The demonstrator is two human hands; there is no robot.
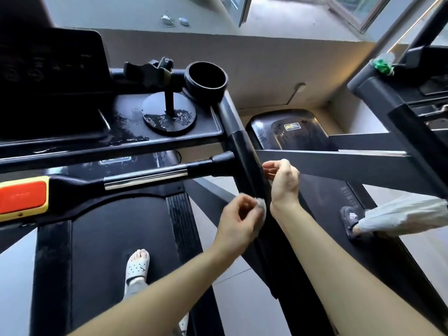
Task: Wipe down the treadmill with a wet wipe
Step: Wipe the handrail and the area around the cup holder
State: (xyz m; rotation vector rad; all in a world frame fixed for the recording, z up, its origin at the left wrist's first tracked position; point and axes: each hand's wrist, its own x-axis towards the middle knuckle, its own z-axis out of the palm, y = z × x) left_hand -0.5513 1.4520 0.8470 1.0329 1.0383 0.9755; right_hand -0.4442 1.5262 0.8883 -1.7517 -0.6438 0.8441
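Grey wipe [261,207] on black rail [243,147]

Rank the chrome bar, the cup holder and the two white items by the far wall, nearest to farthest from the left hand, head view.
From the left hand, which holds the wipe:
1. Chrome bar, to its left.
2. Cup holder, above, at the console's right end.
3. White items, far back, top of view.

Stand [169,112] rests on treadmill tray [208,129], left of cup holder [206,93].
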